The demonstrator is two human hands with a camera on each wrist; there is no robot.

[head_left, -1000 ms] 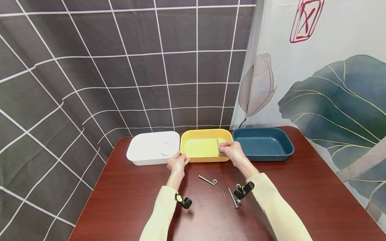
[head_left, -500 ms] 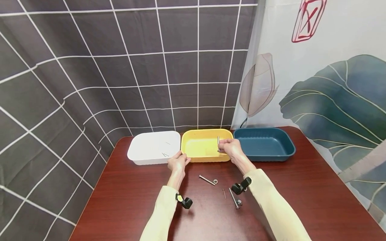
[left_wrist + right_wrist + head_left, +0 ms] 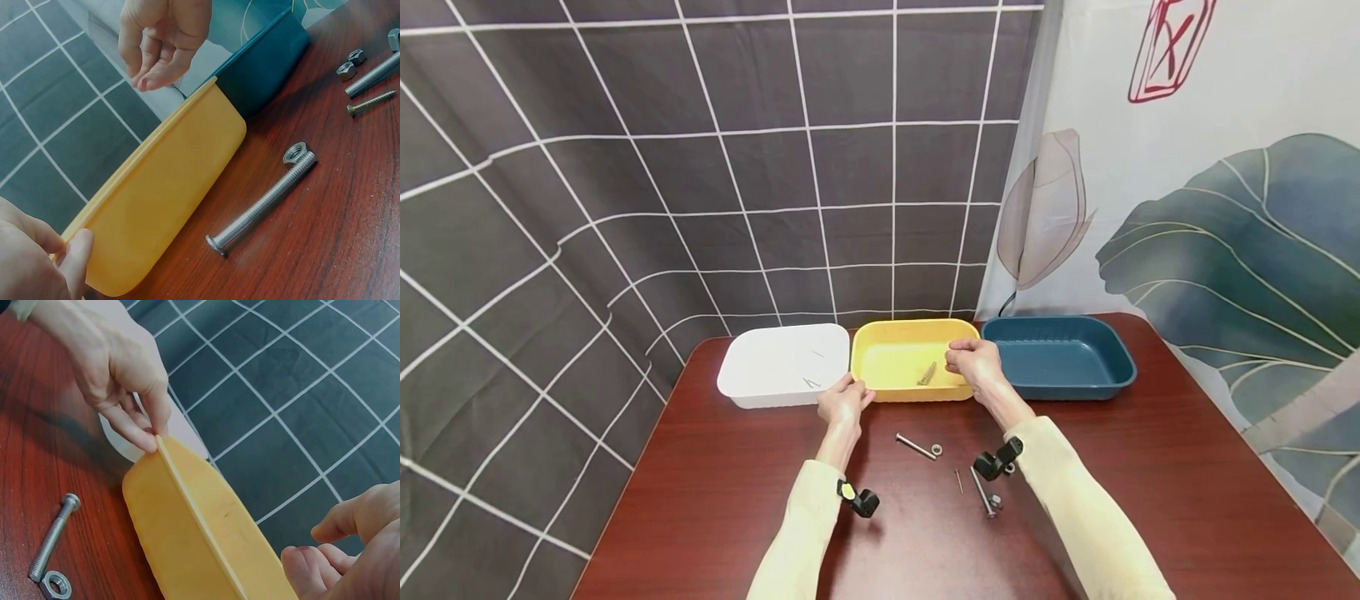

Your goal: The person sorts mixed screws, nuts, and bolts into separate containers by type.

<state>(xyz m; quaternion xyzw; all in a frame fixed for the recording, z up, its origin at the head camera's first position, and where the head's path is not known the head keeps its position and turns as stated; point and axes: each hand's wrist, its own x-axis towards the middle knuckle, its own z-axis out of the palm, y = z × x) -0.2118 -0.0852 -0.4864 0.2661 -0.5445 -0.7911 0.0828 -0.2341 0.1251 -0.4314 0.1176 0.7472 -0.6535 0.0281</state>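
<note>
Yellow tray [image 3: 883, 362] shows a blurred fastener [image 3: 927, 373]; I judge bolts [image 3: 259, 206], nuts [image 3: 345, 71] and a screw [image 3: 372, 103] remaining outside. Left fingers [image 3: 77, 253] pinch the rim; right fingers [image 3: 301, 565], loosely parted, hold nothing.

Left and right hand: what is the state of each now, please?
Left hand: closed, pinching the yellow tray by its edge.
Right hand: open, holding nothing.

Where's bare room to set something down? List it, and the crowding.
Free: the table left of the left sleeve, before the white tray; also right of the right sleeve, before the blue tray, whose floor looks bare. Crowded: between the sleeves, with bolts, nuts and a small screw.
</note>
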